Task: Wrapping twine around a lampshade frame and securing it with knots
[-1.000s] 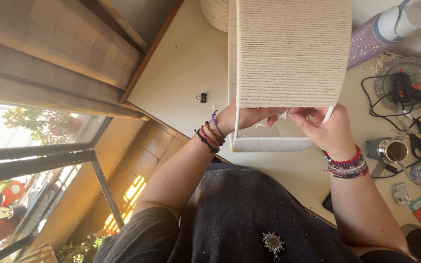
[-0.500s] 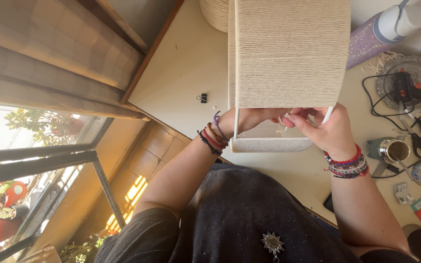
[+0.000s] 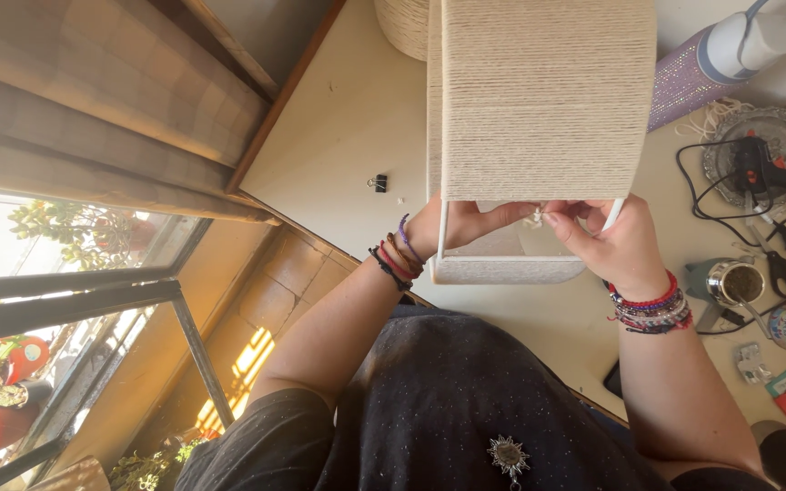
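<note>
Frame: a white wire frame wrapped nearly full with pale cord stands on the tabletop right in front of the person; only a short bare gap is left at its near end, above the cord-covered bottom rail.
Cord end: a small pale knot or loose end sits at the lower edge of the wrapping, between both hands.
Left hand: the left hand reaches in behind the near wire, grip pinched toward the cord end; whether it fully clamps the cord cannot be told.
Right hand: the right hand has its fingertips closed on the cord end and its palm against the frame's right wire.
Risk, slack: if either pinch loosens, the last turns could likely spring back and open gaps in the tight rows.
Risk, tipping: both hands pull at the near end of a tall frame, so a hard tug could rock it off the tabletop edge toward the lap.
Risk, clutter: scissors, a metal cup and a black cable lie just beside the right wrist; a wide elbow move could snag the cable or knock the cup.
Binder clip: a black clip lies apart on the left, out of the way.
</note>
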